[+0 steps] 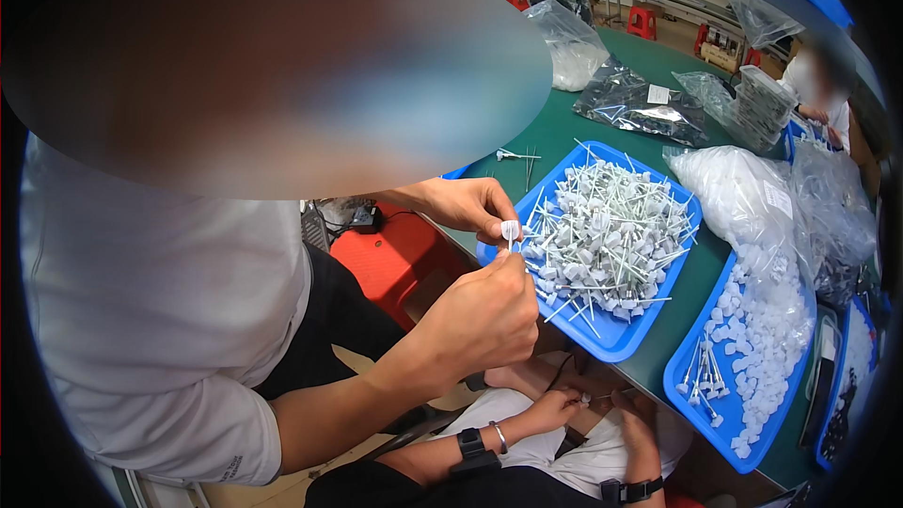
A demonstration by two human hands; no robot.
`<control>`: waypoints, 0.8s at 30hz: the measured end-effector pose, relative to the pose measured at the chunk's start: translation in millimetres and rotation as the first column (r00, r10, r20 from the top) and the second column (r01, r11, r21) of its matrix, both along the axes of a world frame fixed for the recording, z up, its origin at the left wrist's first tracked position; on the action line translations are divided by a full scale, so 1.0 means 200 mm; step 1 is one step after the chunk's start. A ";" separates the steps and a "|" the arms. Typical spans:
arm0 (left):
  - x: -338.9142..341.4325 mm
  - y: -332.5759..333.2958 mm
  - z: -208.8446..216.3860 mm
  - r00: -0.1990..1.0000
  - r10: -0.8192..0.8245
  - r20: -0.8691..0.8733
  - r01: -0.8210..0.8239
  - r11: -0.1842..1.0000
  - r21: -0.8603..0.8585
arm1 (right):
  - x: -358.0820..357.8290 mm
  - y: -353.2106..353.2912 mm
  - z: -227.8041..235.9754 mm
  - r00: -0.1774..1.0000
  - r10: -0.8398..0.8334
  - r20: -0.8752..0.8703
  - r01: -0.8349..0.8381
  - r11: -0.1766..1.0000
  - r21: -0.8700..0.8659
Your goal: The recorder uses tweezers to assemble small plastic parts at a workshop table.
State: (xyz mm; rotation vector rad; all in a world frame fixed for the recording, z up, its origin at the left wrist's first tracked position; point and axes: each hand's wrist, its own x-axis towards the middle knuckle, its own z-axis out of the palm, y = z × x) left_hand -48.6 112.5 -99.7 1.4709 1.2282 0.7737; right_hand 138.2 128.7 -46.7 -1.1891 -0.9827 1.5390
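Left hand (pixel 557 409): thumb and fingers pinched on a small white part (pixel 585 401), above the lap. Right hand (pixel 632 417): just beside it, fingers curled; cannot tell whether they grip anything. Co-worker's 2 hands (pixel 489 306) pinch a white cap (pixel 510 230) by tray 1 (pixel 616 346), blue, heaped with pinned parts (pixel 611 235). Tray 2 (pixel 679 378), blue: loose caps (pixel 748 357). White labels on black bag (pixel 616 99) and clear bag (pixel 724 188): print illegible. Co-worker's sleeve (pixel 221 428): small dark lettering.

Piece (pixel 586 400) at the left fingers (pixel 567 397) too small to tell
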 end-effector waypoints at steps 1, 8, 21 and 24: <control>0.00 0.00 0.00 0.999 0.003 0.042 -0.003 1.000 0.007 | 0.00 0.00 -0.01 1.000 0.003 0.003 -0.003 1.000 0.000; 0.00 -0.02 -0.01 0.997 -0.007 0.075 0.004 0.999 0.042 | 0.03 0.00 -0.07 0.999 0.023 0.037 -0.023 1.000 0.012; 0.00 -0.01 -0.01 0.999 -0.024 0.040 0.025 1.000 -0.005 | 0.02 0.00 -0.06 0.999 -0.029 -0.023 0.029 1.000 0.010; 0.00 -0.01 -0.06 0.999 -0.012 0.053 0.010 1.000 0.023 | 0.04 0.00 -0.10 1.000 -0.011 0.008 0.011 1.000 0.003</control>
